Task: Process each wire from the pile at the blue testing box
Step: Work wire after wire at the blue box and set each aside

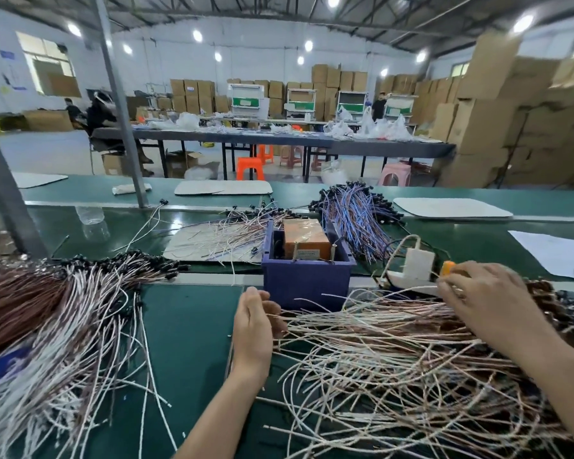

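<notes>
Lower centre, the left hand (254, 329) is being held edge-up, fingers (268, 308) curled round wire ends (289, 318) of the pile (411, 359). At right, the right hand (487, 301) is being rested palm-down on that pile, fingers bent, grip unclear. The blue testing box (305, 281) is being left at centre frame.

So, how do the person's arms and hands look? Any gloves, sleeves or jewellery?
Both are bare. The left hand and right hand wear no gloves, and no ring shows. The left forearm and right forearm show no sleeve, watch or bracelet up to the picture's edge.
</notes>
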Demonstrator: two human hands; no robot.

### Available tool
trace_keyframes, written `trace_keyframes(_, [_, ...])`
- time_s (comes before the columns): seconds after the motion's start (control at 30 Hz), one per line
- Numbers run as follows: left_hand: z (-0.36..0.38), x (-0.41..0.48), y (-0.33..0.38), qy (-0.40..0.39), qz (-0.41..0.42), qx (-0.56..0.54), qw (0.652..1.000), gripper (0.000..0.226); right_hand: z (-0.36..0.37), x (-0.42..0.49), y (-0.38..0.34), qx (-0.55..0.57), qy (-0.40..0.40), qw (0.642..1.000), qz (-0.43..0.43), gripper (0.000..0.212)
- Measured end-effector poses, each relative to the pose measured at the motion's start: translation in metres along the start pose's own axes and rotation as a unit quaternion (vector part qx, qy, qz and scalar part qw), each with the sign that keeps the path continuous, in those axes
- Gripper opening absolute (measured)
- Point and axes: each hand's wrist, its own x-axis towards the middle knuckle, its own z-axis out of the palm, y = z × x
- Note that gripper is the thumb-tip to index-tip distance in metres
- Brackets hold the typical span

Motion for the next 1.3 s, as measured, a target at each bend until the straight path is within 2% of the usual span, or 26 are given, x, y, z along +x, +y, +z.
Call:
trace_keyframes(0.1, [-0.018, 0.016, 0.015, -0.021, 0.003, 0.056, 0.998, 0.038, 0.013, 0.001, -0.027, 0.040, 0.112, 0.993, -0.009, 0.024])
trace_keyframes(0.17, [-0.044, 0.035, 0.031, -0.021, 0.050, 0.188, 0.981, 0.035, 0.015, -0.001, -0.060, 0.113, 0.158, 0.981, -0.029, 0.025])
trace_keyframes(0.2, [-0.061, 0.045, 0.039, -0.016, 0.072, 0.283, 0.956, 0.031, 0.016, -0.004, -0.081, 0.157, 0.166, 0.972, -0.044, 0.027])
trace_keyframes(0.3, [-0.113, 0.073, 0.060, 0.023, 0.085, 0.542, 0.836, 0.027, 0.026, -0.021, -0.144, 0.239, 0.119, 0.960, -0.087, 0.033])
trace_keyframes(0.37, [-0.144, 0.082, 0.066, 0.048, 0.059, 0.654, 0.753, 0.030, 0.044, -0.033, -0.172, 0.263, 0.056, 0.959, -0.087, 0.035])
trace_keyframes(0.47, [-0.179, 0.082, 0.061, 0.068, 0.038, 0.786, 0.613, 0.029, 0.067, -0.045, -0.188, 0.290, -0.022, 0.956, -0.037, 0.041])
trace_keyframes(0.53, [-0.194, 0.080, 0.054, 0.095, 0.041, 0.813, 0.572, 0.026, 0.073, -0.046, -0.188, 0.347, -0.027, 0.938, -0.007, 0.042])
trace_keyframes(0.6, [-0.198, 0.079, 0.049, 0.115, 0.031, 0.816, 0.566, 0.027, 0.073, -0.046, -0.186, 0.409, -0.018, 0.912, 0.021, 0.039])
trace_keyframes(0.67, [-0.195, 0.080, 0.048, 0.122, 0.020, 0.811, 0.572, 0.028, 0.072, -0.047, -0.186, 0.408, -0.014, 0.913, 0.017, 0.038])
trace_keyframes(0.7, [-0.192, 0.080, 0.049, 0.129, 0.019, 0.799, 0.586, 0.026, 0.072, -0.048, -0.186, 0.402, -0.010, 0.915, 0.010, 0.038])
trace_keyframes(0.73, [-0.191, 0.081, 0.052, 0.142, 0.022, 0.773, 0.618, 0.025, 0.071, -0.049, -0.185, 0.403, -0.004, 0.915, 0.007, 0.038])
trace_keyframes(0.83, [-0.189, 0.083, 0.066, 0.189, 0.073, 0.617, 0.761, 0.028, 0.071, -0.050, -0.184, 0.430, -0.002, 0.902, 0.020, 0.036])
trace_keyframes(0.9, [-0.180, 0.081, 0.082, 0.173, 0.113, 0.491, 0.846, 0.028, 0.071, -0.049, -0.184, 0.449, 0.001, 0.893, 0.022, 0.037])
trace_keyframes(0.97, [-0.166, 0.072, 0.102, 0.139, 0.156, 0.391, 0.896, 0.021, 0.069, -0.049, -0.184, 0.453, 0.012, 0.891, 0.018, 0.038])
trace_keyframes(1.1, [-0.132, 0.041, 0.142, 0.034, 0.191, 0.251, 0.949, 0.015, 0.054, -0.051, -0.191, 0.466, 0.046, 0.884, -0.006, 0.038])
trace_keyframes(1.13, [-0.125, 0.033, 0.149, 0.009, 0.195, 0.226, 0.954, 0.015, 0.047, -0.052, -0.196, 0.498, 0.038, 0.866, -0.013, 0.035])
trace_keyframes(1.17, [-0.120, 0.026, 0.154, -0.010, 0.199, 0.213, 0.957, 0.016, 0.038, -0.053, -0.203, 0.551, 0.011, 0.834, -0.016, 0.032])
trace_keyframes(1.23, [-0.114, 0.014, 0.157, -0.040, 0.188, 0.194, 0.962, 0.017, 0.019, -0.051, -0.224, 0.670, -0.092, 0.737, -0.003, 0.026])
trace_keyframes(1.3, [-0.113, 0.003, 0.151, -0.068, 0.154, 0.163, 0.972, 0.019, 0.006, -0.046, -0.247, 0.725, -0.198, 0.659, 0.024, 0.033])
